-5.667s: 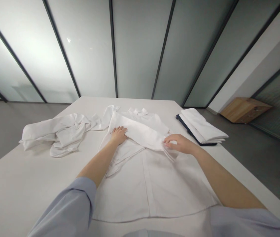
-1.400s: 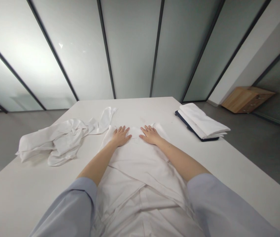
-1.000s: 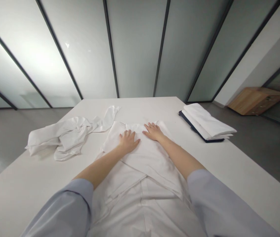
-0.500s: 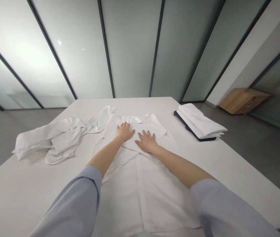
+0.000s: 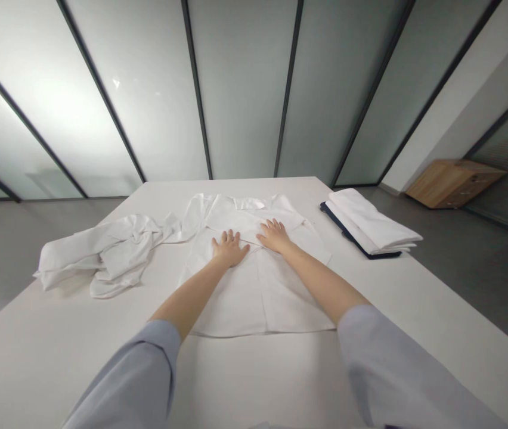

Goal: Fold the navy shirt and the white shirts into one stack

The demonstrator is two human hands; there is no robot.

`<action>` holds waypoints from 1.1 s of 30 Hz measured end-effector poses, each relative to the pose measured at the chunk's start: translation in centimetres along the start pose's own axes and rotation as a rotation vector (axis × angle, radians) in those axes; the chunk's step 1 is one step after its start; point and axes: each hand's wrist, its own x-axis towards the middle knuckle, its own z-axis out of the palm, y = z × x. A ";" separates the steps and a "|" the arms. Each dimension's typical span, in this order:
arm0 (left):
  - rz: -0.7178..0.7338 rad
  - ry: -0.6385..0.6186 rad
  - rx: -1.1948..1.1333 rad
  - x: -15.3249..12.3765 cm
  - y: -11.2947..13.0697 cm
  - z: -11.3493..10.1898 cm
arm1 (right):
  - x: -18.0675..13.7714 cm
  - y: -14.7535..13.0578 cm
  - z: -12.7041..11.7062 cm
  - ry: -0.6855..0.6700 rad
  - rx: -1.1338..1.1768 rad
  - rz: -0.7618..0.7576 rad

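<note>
A white shirt [image 5: 245, 298] lies spread on the table in front of me, its collar [image 5: 249, 204] at the far end and its hem toward me. A seam runs down its middle. My left hand [image 5: 229, 249] rests palm down on the cloth, left of that seam, fingers spread. Slightly farther up on the right, my right hand [image 5: 274, 236] also lies flat on the shirt with its fingers out. Neither hand grips the fabric. Folds cross the shirt's upper part near both hands.
Crumpled white cloth [image 5: 115, 250] lies to the left, its end reaching the shirt's upper left side. A folded white stack [image 5: 368, 220] sits on a dark flat piece [image 5: 347, 233] near the right edge of the white table [image 5: 254, 381]. A wooden cabinet [image 5: 451, 183] stands beyond.
The shirt has slid away from me, and its whole hem now shows on the table. My left hand now lies lower on the shirt, and my right hand is farther forward.
</note>
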 end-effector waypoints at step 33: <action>0.087 0.236 -0.037 -7.7 -3.8 -0.5 | -10.2 -0.8 -0.3 0.091 0.032 0.040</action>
